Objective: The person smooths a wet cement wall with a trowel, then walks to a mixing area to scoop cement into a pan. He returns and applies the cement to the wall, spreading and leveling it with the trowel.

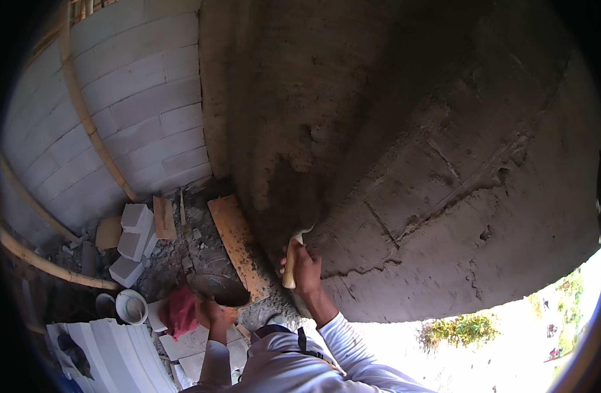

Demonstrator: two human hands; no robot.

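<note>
Tan wooden trowel handle (290, 267), pale curved neck (304, 231).

Bright at lower right, burnt out to near white around the green plants (467, 329), open to daylight from that side. Falls into deep brown shadow along the upper middle of the plastered wall (412, 150). Eases to pale grey on the block wall (143, 98) at left. Bends the bamboo poles (89, 124) into curves. Blackens around the fisheye rim. Loses fine detail in the darkest parts.
</note>
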